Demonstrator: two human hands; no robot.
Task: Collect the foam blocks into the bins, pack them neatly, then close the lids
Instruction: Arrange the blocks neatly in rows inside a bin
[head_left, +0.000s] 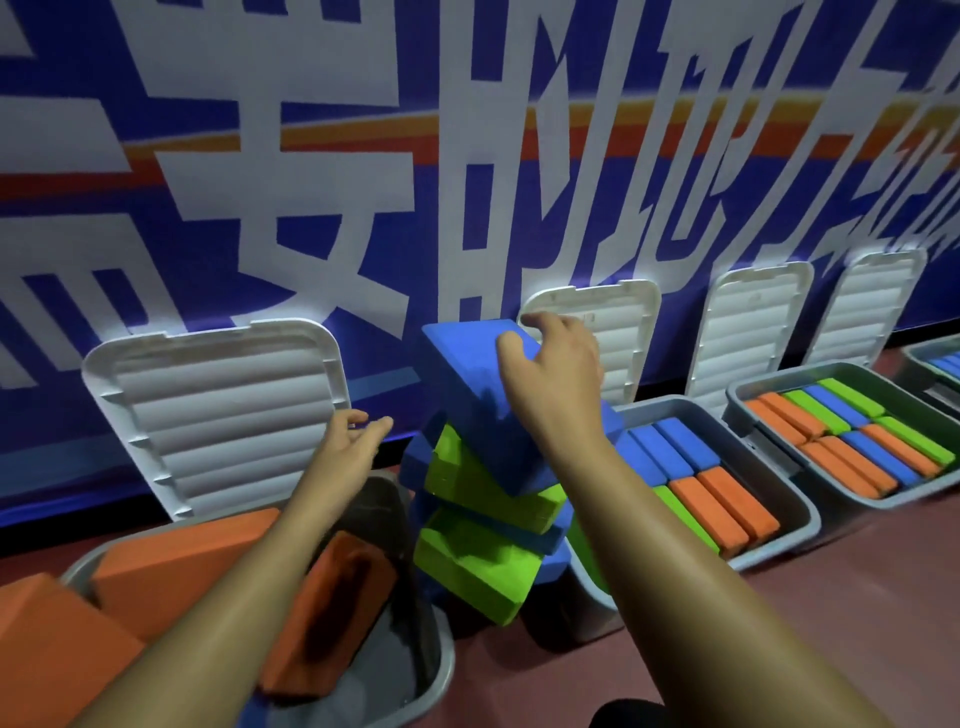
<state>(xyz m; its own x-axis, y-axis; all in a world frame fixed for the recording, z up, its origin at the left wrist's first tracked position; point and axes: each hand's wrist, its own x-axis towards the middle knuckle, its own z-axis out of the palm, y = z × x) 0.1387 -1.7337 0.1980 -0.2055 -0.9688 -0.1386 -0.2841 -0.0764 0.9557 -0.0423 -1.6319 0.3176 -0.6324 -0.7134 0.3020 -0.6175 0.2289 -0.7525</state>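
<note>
Right hand (561, 364): grip grasping the top blue foam block (467, 358), thumb on its near face and fingers curled over its far edge. This block sits tilted at the top of an uneven pile of blue and green blocks (478, 561), which stands in the gap between the near left bin (441, 654) and the second bin (800, 519).

Left hand (348, 447): grip released, fingers extended, holding nothing, above the far side of the near left bin.

Near left bin: contains loose orange blocks (176, 561) lying at mixed angles. Its white lid (218, 410) leans open against the blue banner wall (311, 208).

Second bin: contains blue, orange and green blocks set on edge in tight rows, with an open lid (639, 332) behind.

Third bin (733, 402), further right: rows of orange, green and blue blocks, lid (748, 332) open. A fourth lid (872, 306) stands at the far right.

All bins rest on the reddish floor (857, 597)
</note>
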